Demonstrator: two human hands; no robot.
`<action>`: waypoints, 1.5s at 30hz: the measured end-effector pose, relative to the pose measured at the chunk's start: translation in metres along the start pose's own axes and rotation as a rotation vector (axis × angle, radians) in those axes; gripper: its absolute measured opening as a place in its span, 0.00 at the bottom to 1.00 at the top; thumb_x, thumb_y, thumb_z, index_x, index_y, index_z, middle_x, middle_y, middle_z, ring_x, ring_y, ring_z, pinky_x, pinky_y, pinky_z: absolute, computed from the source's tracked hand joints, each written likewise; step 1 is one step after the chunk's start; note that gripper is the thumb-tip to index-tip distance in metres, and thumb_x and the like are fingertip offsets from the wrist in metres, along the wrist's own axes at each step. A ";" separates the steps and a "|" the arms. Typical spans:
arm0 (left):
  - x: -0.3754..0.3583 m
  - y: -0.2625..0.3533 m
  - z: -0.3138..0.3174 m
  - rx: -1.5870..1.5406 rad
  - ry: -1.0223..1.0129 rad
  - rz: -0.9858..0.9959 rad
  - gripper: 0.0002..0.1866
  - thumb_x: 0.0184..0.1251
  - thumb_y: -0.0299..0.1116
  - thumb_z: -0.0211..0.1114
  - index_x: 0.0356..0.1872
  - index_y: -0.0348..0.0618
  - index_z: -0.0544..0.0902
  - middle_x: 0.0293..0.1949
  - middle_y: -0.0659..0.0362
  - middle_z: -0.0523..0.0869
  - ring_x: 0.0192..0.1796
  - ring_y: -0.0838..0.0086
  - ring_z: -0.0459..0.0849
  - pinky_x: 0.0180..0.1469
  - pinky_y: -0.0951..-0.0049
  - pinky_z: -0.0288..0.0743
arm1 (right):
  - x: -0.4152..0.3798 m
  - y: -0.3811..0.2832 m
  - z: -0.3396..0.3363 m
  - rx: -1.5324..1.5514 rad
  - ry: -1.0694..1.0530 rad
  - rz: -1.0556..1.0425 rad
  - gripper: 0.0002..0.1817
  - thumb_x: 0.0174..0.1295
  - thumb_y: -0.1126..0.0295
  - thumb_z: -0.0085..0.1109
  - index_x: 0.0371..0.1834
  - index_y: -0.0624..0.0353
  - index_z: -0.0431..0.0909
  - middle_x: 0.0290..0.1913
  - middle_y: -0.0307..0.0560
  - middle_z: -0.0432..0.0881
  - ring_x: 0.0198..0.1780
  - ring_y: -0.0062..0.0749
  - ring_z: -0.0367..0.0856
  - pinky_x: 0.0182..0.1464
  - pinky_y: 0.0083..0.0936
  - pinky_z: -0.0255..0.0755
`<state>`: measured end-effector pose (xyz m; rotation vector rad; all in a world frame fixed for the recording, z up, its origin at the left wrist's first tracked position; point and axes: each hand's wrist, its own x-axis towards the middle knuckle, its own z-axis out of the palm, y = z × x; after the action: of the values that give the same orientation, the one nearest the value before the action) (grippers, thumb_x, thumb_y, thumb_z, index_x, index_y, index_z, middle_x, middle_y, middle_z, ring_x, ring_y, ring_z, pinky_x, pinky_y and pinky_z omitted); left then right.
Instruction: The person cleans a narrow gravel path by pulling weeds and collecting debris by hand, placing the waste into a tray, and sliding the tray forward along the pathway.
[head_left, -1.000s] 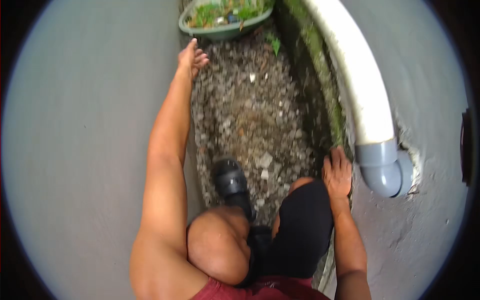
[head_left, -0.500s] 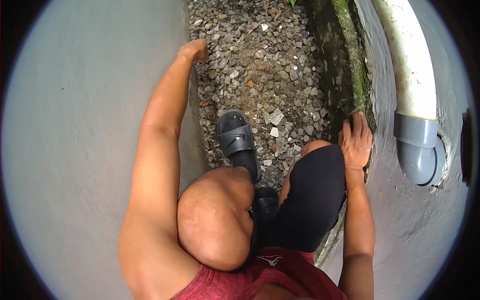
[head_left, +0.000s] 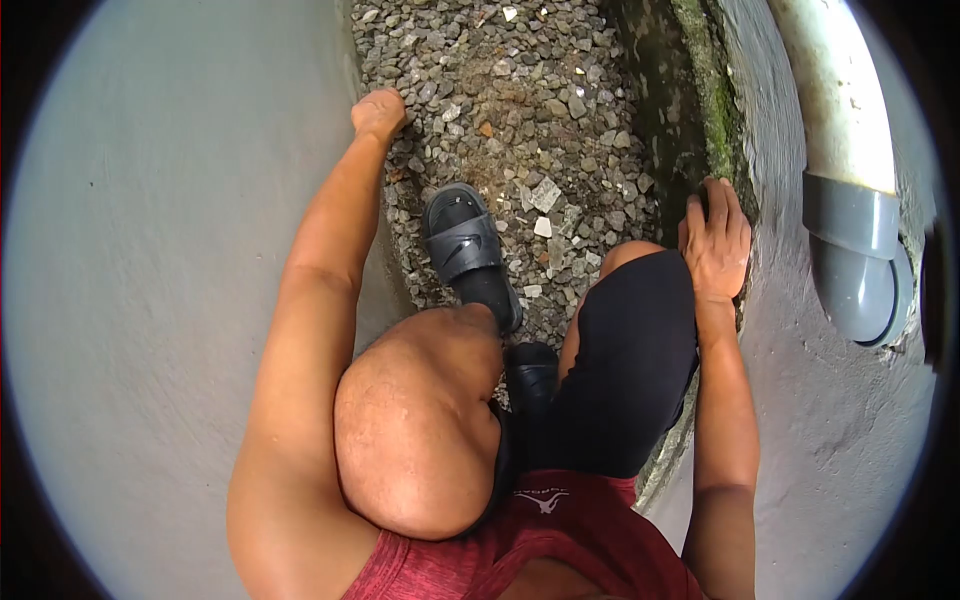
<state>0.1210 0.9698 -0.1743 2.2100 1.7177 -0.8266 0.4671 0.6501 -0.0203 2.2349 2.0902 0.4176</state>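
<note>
My left hand (head_left: 380,112) is curled closed at the left edge of the gravel (head_left: 520,85), beside the grey wall (head_left: 200,200). Its fingertips are turned away under the hand, so whatever they may hold is hidden. On the right, my right hand (head_left: 716,245) lies with fingers stretched over the mossy concrete ledge (head_left: 715,95), next to my bent knee. It holds nothing that I can see.
A white pipe (head_left: 840,90) with a grey elbow (head_left: 852,270) runs along the right wall. My feet in dark slide sandals (head_left: 465,240) stand on the gravel between the walls. Pale stone chips (head_left: 545,195) lie ahead of them.
The view has tilted slightly, shifting the scene upward. My left hand has come back toward me along the gravel's left edge, still closed. The right hand stays on the ledge.
</note>
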 end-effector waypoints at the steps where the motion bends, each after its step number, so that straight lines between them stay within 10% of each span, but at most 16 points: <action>1: -0.003 -0.002 0.000 -0.036 0.027 0.008 0.15 0.59 0.37 0.59 0.43 0.44 0.85 0.48 0.50 0.85 0.50 0.59 0.84 0.49 0.61 0.78 | 0.000 0.000 -0.001 0.009 0.005 0.002 0.10 0.54 0.71 0.59 0.40 0.52 0.77 0.58 0.40 0.74 0.64 0.34 0.70 0.54 0.29 0.69; 4: -0.002 -0.013 0.010 -0.070 0.212 0.064 0.20 0.51 0.46 0.69 0.36 0.38 0.85 0.38 0.50 0.87 0.38 0.58 0.87 0.40 0.63 0.81 | 0.001 -0.001 -0.002 0.011 0.008 0.003 0.09 0.54 0.71 0.59 0.40 0.52 0.77 0.57 0.40 0.74 0.63 0.35 0.70 0.54 0.29 0.69; 11: 0.029 -0.006 -0.002 -0.293 -0.315 0.037 0.10 0.54 0.37 0.66 0.25 0.39 0.83 0.20 0.57 0.83 0.17 0.72 0.80 0.21 0.71 0.75 | 0.001 0.001 0.000 -0.013 0.028 -0.019 0.08 0.55 0.71 0.58 0.38 0.53 0.76 0.56 0.41 0.75 0.61 0.35 0.72 0.53 0.28 0.69; 15: 0.024 -0.009 -0.015 -0.752 -0.100 0.089 0.09 0.55 0.35 0.64 0.27 0.40 0.83 0.22 0.60 0.83 0.21 0.76 0.78 0.24 0.74 0.72 | 0.002 0.000 -0.001 -0.006 0.036 -0.008 0.07 0.56 0.71 0.57 0.38 0.53 0.76 0.56 0.40 0.75 0.61 0.33 0.72 0.53 0.27 0.69; 21: -0.001 0.031 -0.031 -0.423 -0.362 0.593 0.19 0.55 0.51 0.71 0.29 0.42 0.85 0.26 0.59 0.84 0.28 0.75 0.79 0.32 0.70 0.72 | 0.000 0.001 0.003 -0.020 0.059 -0.012 0.04 0.57 0.72 0.56 0.36 0.52 0.76 0.55 0.38 0.75 0.61 0.32 0.73 0.52 0.26 0.68; 28: -0.119 0.152 0.010 0.169 -0.575 1.249 0.11 0.52 0.42 0.71 0.37 0.55 0.87 0.32 0.64 0.87 0.38 0.69 0.85 0.40 0.67 0.76 | 0.000 0.000 0.002 -0.016 0.061 -0.010 0.03 0.57 0.71 0.55 0.34 0.51 0.76 0.56 0.37 0.74 0.60 0.31 0.73 0.52 0.26 0.68; 31: -0.139 0.162 0.034 0.360 -0.695 1.269 0.07 0.53 0.41 0.70 0.32 0.57 0.87 0.30 0.63 0.87 0.37 0.67 0.85 0.38 0.67 0.76 | 0.000 0.001 0.002 -0.025 0.059 -0.016 0.03 0.56 0.71 0.55 0.34 0.51 0.75 0.55 0.37 0.75 0.60 0.31 0.73 0.52 0.26 0.68; 35: -0.153 0.142 0.069 0.570 -0.027 1.383 0.03 0.55 0.39 0.66 0.28 0.59 0.86 0.28 0.61 0.87 0.36 0.66 0.86 0.36 0.67 0.78 | -0.006 0.004 0.006 -0.020 -0.039 -0.009 0.15 0.50 0.69 0.62 0.42 0.50 0.75 0.60 0.38 0.71 0.64 0.33 0.69 0.56 0.29 0.68; 42: -0.097 0.136 0.004 -0.145 -0.186 1.057 0.06 0.55 0.34 0.65 0.34 0.51 0.84 0.33 0.61 0.86 0.36 0.67 0.86 0.38 0.64 0.78 | -0.006 0.003 0.007 -0.007 -0.017 -0.007 0.15 0.50 0.69 0.62 0.42 0.50 0.75 0.61 0.38 0.71 0.64 0.33 0.69 0.56 0.29 0.68; 45: -0.098 0.141 0.009 -0.038 -0.464 1.324 0.06 0.56 0.39 0.67 0.33 0.52 0.85 0.32 0.61 0.86 0.37 0.67 0.85 0.38 0.64 0.78 | -0.005 0.004 0.007 -0.016 -0.013 -0.013 0.15 0.49 0.70 0.62 0.42 0.50 0.75 0.61 0.38 0.71 0.64 0.33 0.69 0.56 0.29 0.68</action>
<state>0.2358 0.8442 -0.1497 2.2038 -0.0772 -0.7545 0.4729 0.6460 -0.0270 2.2079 2.0863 0.4174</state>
